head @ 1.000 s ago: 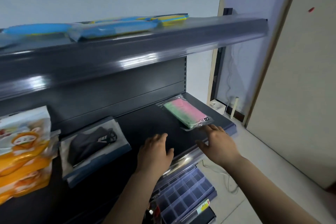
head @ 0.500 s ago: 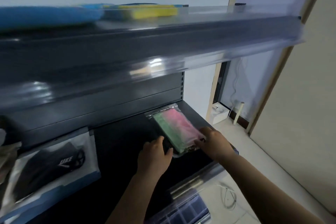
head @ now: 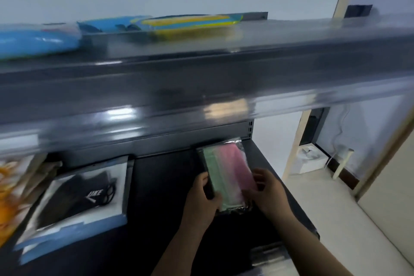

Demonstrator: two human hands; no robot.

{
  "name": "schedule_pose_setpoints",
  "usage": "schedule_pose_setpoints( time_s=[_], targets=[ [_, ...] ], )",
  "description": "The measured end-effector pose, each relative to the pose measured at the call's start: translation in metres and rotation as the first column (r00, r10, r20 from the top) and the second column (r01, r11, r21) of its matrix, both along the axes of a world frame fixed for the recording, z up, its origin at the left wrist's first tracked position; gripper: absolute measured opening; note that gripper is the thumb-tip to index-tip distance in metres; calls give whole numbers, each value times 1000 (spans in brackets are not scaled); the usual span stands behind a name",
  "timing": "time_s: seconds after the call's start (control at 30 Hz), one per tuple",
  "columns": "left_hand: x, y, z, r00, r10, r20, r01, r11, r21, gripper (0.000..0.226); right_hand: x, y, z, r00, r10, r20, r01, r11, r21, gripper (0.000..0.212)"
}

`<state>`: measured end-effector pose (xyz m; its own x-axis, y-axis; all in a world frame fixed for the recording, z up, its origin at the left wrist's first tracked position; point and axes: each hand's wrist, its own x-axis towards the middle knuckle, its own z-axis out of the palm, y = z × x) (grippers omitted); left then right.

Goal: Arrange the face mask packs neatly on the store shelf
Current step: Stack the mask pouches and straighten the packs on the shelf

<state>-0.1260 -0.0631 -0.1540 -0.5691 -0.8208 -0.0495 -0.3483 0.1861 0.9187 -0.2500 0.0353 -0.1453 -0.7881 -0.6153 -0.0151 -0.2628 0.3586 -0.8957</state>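
Right now, head view, hands: my left hand point(head: 202, 197) and my right hand point(head: 266, 192) flank the near end of the pink and green mask pack point(head: 226, 175), one on each long edge.
Left grip: thumb lies over the green side with the fingers curled to the edge beneath, closed lightly on the pack; I judge this pinches it so I can turn it.
Right grip: fingers rest bent on the pink side and the crinkled bottom seal, closed on the pack from the other side; how far they wrap under is hidden.
Pack position: it lies on the dark lower shelf point(head: 161, 186), toward the right end, its far end close to the back panel and its length running front to back, slightly tilted.
Why two hands: holding both edges lets me square the pack to the shelf, I judge.
Neighbour: the black mask pack point(head: 80, 197) sits well apart to the left, askew, with a bare stretch of shelf between.
Far left: an orange packet point(head: 11, 197), blurred and cut by the frame.
Upper shelf: blue and yellow packs point(head: 179, 23) lie flat on top, untouched.
Step in hand: straightening this pack; the black one looks left to do.
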Motion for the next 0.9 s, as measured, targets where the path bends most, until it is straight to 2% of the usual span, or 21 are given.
schedule_pose_setpoints(
  time_s=[0.1, 0.2, 0.27, 0.33, 0.37, 0.43, 0.6, 0.67, 0.77, 0.9],
  targets=[
    [12, 8, 7, 982, 131, -134, -125, 991, 52, 67, 2, 1, 3, 997, 57, 53, -50, 990, -129, 50],
    [29, 19, 13, 924, 275, -267, -254, 961, 110, 71, 9, 3, 6, 983, 147, 108, -120, 966, -230, 49],
    [44, 28, 15, 837, 402, -370, -349, 915, 204, 64, 16, 3, 6, 970, 223, 97, -188, 941, -281, 46],
    [58, 42, 22, 698, 543, -466, -388, 835, 391, 55, 27, 4, 8, 949, 304, 88, -262, 909, -323, 49],
    [66, 51, 26, 642, 592, -487, -385, 798, 463, 53, 34, 5, 8, 934, 343, 98, -292, 892, -345, 50],
    [83, 66, 32, 585, 642, -495, -393, 758, 520, 48, 49, 9, 10, 901, 413, 137, -335, 860, -386, 47],
    [133, 104, 37, 553, 714, -430, -512, 698, 500, 44, 98, 18, 12, 765, 593, 251, -435, 763, -478, 42],
    [157, 116, 39, 498, 753, -431, -563, 658, 499, 49, 124, 18, 13, 706, 661, 254, -496, 718, -489, 43],
    [197, 129, 46, 397, 794, -461, -615, 603, 508, 44, 167, 15, 17, 642, 730, 236, -563, 657, -501, 46],
    [252, 142, 50, 346, 809, -475, -693, 562, 452, 44, 224, 11, 26, 536, 808, 245, -634, 577, -515, 46]
  ],
)
